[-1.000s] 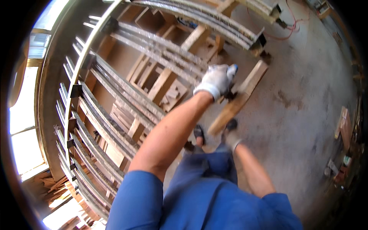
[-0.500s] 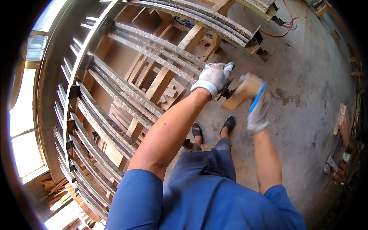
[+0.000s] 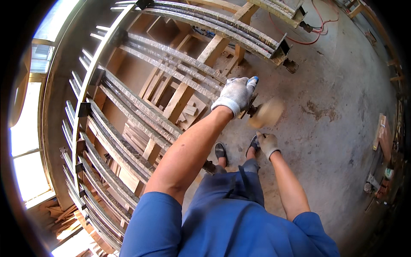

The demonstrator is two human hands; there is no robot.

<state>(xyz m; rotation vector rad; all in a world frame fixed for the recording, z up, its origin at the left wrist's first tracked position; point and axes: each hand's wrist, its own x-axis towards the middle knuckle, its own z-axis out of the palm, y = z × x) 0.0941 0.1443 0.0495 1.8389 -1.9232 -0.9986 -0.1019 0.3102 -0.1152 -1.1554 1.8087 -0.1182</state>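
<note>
My left hand (image 3: 238,92), in a whitish glove with blue fingertips, is closed over the near end of a bar clamp (image 3: 180,77) on the rack. Dark metal end hardware (image 3: 251,110) sticks out just below that hand. Beyond it is a tan, wood-like block (image 3: 269,113), smeared by motion. My right hand (image 3: 268,144), also gloved, is below this block and above my shoes, its fingers curled. Whether it holds a part joined to the block is hidden.
A large clamp rack with several rows of metal bars and a curved-looking rail (image 3: 81,98) fills the left. Wooden beams (image 3: 177,103) and offcuts lie beneath. A red hose (image 3: 327,23) runs over the concrete floor at the far right; boards (image 3: 382,139) stand at the right edge.
My right hand has moved down and left, from beside the tan block to below it. The block has changed angle and is more blurred. My left hand keeps its grip.
</note>
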